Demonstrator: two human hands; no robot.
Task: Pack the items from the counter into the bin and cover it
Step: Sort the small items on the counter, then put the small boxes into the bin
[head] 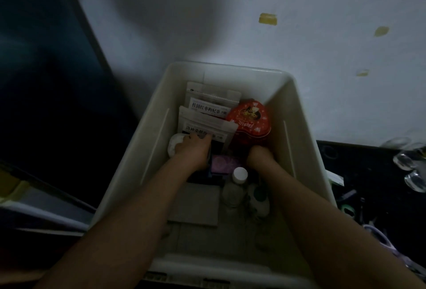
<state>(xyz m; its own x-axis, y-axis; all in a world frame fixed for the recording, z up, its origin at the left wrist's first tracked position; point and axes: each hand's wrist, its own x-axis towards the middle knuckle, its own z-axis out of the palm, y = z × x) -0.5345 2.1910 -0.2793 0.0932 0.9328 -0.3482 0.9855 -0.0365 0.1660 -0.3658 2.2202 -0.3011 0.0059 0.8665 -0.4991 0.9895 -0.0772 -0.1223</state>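
Observation:
A deep white plastic bin (pixel 297 113) stands against the wall, and both my arms reach down into it. My left hand (pixel 194 149) lies on the lower of two white tea pouches (pixel 202 127) with fingers curled at its bottom edge. My right hand (pixel 259 154) is low beside a red heart-shaped tin (pixel 250 119); its fingers are hidden. Inside also lie a purple packet (pixel 222 164), a white-capped bottle (pixel 238 182), a grey flat box (pixel 196 203) and a white round thing (pixel 174 146).
A dark counter (pixel 368 173) at the right holds clear glassware (pixel 405 162) and small cluttered items. A dark panel (pixel 46 81) fills the left. The white wall behind has yellow tape patches (pixel 267 18). The scene is dim.

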